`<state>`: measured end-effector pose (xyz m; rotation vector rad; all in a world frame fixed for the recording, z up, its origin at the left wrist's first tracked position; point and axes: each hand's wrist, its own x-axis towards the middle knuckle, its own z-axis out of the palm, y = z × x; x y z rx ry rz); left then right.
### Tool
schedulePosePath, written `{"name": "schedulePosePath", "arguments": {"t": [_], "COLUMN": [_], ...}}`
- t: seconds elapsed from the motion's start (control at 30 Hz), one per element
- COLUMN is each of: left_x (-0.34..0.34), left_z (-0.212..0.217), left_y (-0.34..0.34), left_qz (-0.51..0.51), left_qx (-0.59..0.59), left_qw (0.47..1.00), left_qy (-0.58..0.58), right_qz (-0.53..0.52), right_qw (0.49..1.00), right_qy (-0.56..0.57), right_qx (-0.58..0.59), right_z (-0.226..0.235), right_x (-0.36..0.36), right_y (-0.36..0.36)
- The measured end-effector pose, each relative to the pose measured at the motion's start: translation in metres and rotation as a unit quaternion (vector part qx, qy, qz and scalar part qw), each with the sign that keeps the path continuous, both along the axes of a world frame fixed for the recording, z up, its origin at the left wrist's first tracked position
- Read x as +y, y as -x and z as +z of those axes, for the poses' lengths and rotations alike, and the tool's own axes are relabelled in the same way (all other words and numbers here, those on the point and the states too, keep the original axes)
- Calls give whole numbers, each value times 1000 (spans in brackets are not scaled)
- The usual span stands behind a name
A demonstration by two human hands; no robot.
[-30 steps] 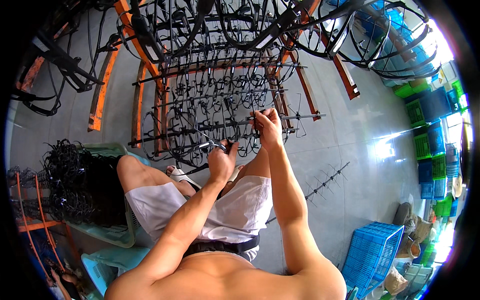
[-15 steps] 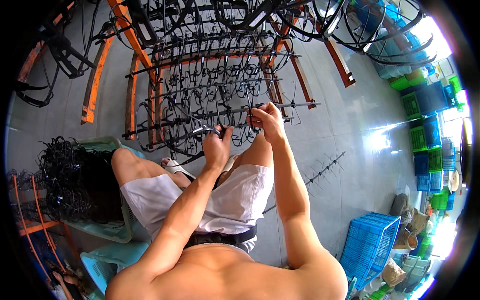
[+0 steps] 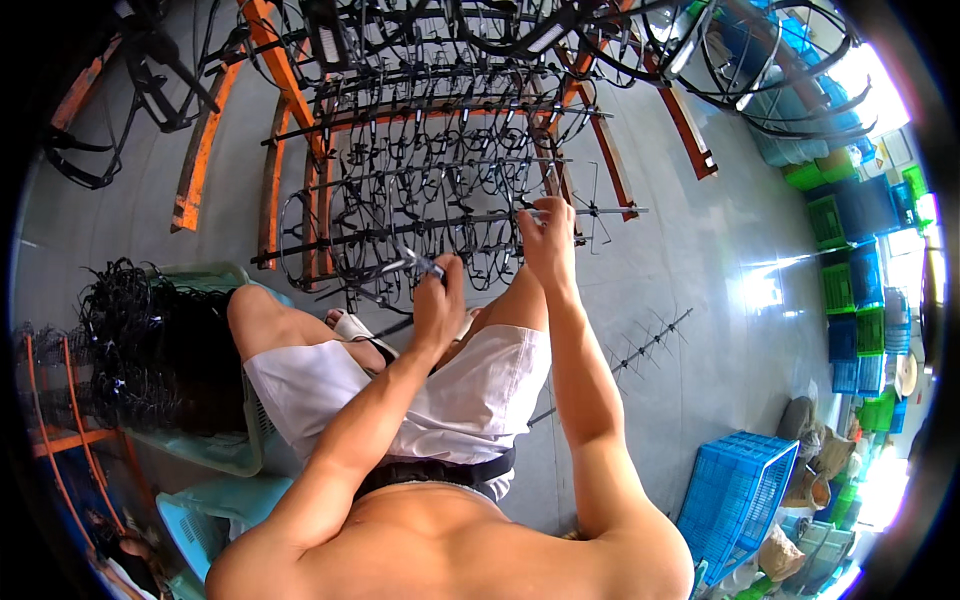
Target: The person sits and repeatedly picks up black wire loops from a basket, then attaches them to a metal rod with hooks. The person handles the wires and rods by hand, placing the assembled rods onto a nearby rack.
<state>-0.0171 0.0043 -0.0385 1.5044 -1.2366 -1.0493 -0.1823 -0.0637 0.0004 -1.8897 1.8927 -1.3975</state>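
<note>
I see the left hand (image 3: 438, 305) pinching a black frame piece (image 3: 415, 264) above it; right hand (image 3: 548, 240) grips the rack rod (image 3: 600, 211).

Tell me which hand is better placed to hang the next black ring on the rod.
Probably the left hand: it pinches a small black ring piece just below the thin black metal rod. The right hand is already gripping that rod, apparently steadying it.

Hung black frames (image 3: 420, 190) crowd ahead; floor (image 3: 700, 270) rightward seemingly open.
</note>
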Motion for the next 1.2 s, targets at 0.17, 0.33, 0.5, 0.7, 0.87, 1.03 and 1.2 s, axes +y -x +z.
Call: {"name": "schedulePosePath", "arguments": {"t": [0.17,0.33,0.5,0.7,0.87,1.03,1.2], "left_x": [51,53,57,68,75,49,24], "left_z": [57,73,78,83,112,121,125], "left_y": [-23,-48,-44,-30,-28,1,11], "left_qz": [-93,-176,-214,-164,-236,-202,-75], "left_qx": [393,265,282,497,395,227,557], "left_qw": [915,947,932,852,888,951,798], "left_qy": [-16,-48,-83,5,12,62,-219], "right_qz": [358,411,345,180,31,368,565], "right_qw": [823,622,665,674,752,792,560], "right_qy": [-301,-376,-362,-155,-4,-335,-470], "right_qx": [-321,-550,-555,-700,-659,-352,-382], "right_z": [33,36,34,86,139,136,110], "right_x": [85,120,121,109,90,81,93], "right_y": [-32,-50,-43,-3,75,51,25]}}
